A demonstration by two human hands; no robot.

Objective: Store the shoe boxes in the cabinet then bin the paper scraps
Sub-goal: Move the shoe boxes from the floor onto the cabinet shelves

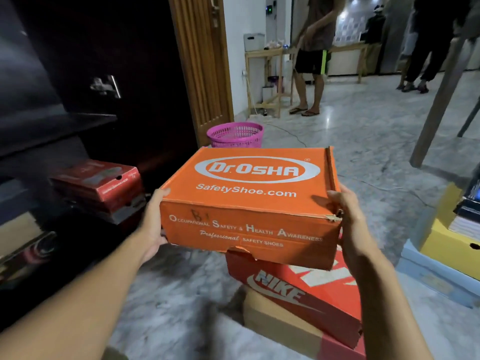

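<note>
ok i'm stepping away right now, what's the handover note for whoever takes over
Left hand and right hand each grip an end of the orange box, held up in the air.
Done: a red box sits in the cabinet.
Left: shelve the orange box, then the Nike box, the brown box under it, the yellow box and blue box at right.
No paper scraps in view; pink basket stands by the door.
</note>
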